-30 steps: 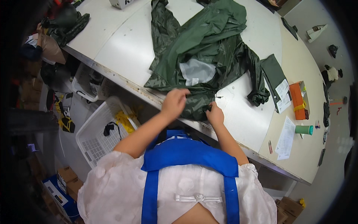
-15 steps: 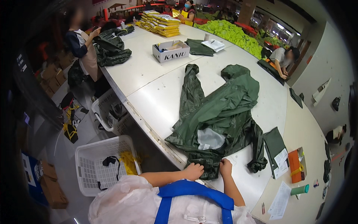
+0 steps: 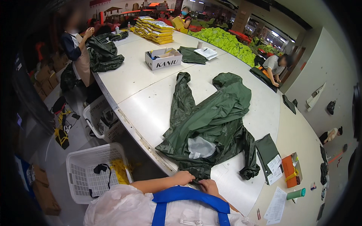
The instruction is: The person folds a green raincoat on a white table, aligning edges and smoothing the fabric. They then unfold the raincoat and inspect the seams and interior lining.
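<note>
A dark green rain jacket [image 3: 222, 113] lies spread on the white table [image 3: 139, 96], its sleeves stretched out and its hood toward the far side. A pale grey patch of lining [image 3: 202, 147] shows near its lower end. At the near end of the jacket, my left hand [image 3: 183, 177] is closed on the green fabric. Close by on the right, my right hand [image 3: 208, 186] pinches the edge of that same piece. Both sets of fingertips partly cover the cloth between them.
A folded green garment [image 3: 268, 158] with paper slips and an orange box [image 3: 291, 171] lie to the right. A green cylinder [image 3: 296, 193] rests beside printed sheets [image 3: 276, 205]. Beyond the jacket stands a white carton [image 3: 163, 60]. White baskets [image 3: 92, 171] sit below the table's left edge. Co-workers stand around the table.
My right hand has come left and nearer to my left hand, along the jacket's near edge. The view has shifted slightly, while the jacket keeps almost the same lay.
</note>
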